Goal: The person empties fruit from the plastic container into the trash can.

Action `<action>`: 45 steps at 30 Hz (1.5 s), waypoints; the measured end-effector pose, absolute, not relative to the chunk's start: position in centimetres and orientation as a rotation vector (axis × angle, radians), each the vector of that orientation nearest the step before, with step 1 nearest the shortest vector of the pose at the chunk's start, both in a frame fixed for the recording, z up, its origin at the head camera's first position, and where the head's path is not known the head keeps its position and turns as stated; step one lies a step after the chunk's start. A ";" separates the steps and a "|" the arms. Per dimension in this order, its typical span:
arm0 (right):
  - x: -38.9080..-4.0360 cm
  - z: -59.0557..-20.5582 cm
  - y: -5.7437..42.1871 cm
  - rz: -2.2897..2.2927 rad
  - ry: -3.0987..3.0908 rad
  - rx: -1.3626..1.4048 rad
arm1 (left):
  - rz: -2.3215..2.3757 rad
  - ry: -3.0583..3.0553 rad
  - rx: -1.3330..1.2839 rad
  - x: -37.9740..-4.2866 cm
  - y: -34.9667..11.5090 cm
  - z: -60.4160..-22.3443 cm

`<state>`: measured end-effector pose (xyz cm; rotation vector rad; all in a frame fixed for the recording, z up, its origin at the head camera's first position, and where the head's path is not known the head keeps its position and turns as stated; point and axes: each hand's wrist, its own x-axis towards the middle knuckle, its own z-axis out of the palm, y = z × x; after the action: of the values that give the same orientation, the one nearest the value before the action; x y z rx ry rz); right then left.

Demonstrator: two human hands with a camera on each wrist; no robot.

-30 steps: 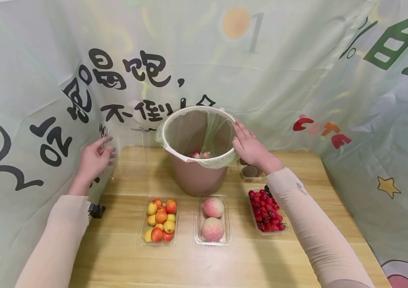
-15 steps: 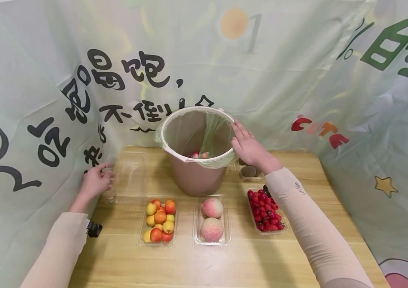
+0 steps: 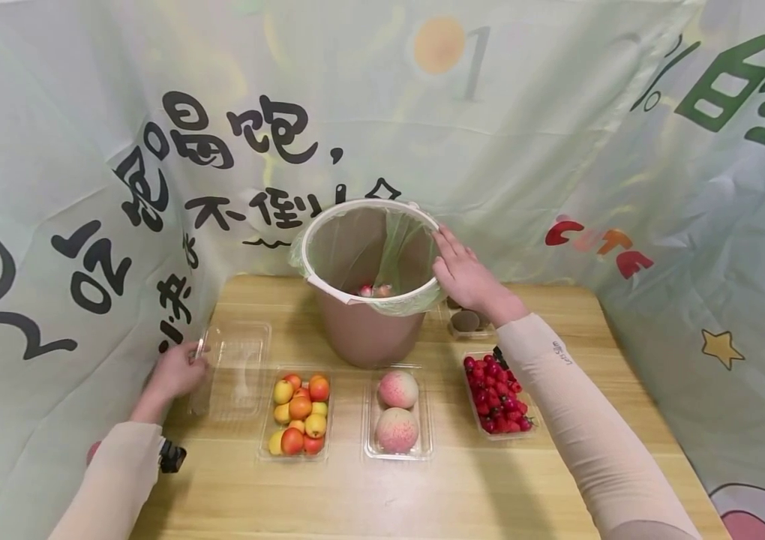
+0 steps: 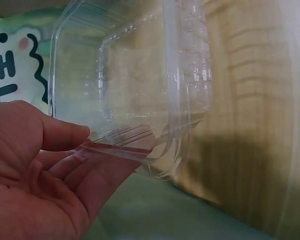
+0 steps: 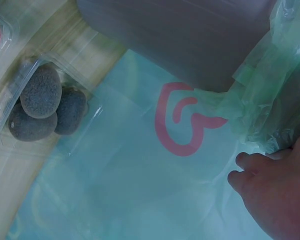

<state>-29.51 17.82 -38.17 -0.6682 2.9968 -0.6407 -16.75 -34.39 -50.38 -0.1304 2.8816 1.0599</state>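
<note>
At the left of the table, my left hand pinches the edge of a clear plastic fruit container. In the left wrist view the thumb lies on one side of the container's wall and the fingers behind it; no fruit shows inside. My right hand rests with mostly straight fingers on the right rim of a brownish-pink bucket. A thin green bag lines the bucket and hangs over its rim. Small reddish fruit lies at the bottom of the bucket.
Along the table stand clear boxes with yellow and orange fruit, two peaches and small red fruit. A box of dark kiwis stands behind, right of the bucket. Printed cloth encloses the table.
My left hand has brought the clear container down and toward me, from beside the left cloth wall to table height left of the yellow and orange fruit. The right hand stays on the bucket rim.
</note>
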 end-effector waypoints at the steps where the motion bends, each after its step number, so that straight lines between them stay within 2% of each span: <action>1: -29.5 -38.2 17.8 -0.639 2.999 -0.668 | 1.055 2.874 -0.124 -16.7 -34.4 -50.6; 29: -29.3 -38.0 17.8 -0.644 2.992 -0.665 | 0.791 2.818 -0.092 -15.1 -34.8 -53.4; 45: -29.1 -37.8 17.7 -0.616 3.003 -0.673 | 0.868 2.800 -0.109 -14.6 -34.8 -54.0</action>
<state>-29.10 17.69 -37.75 -0.6730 3.0031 -0.6157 -14.56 -34.77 -53.97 -0.1086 2.7997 0.8680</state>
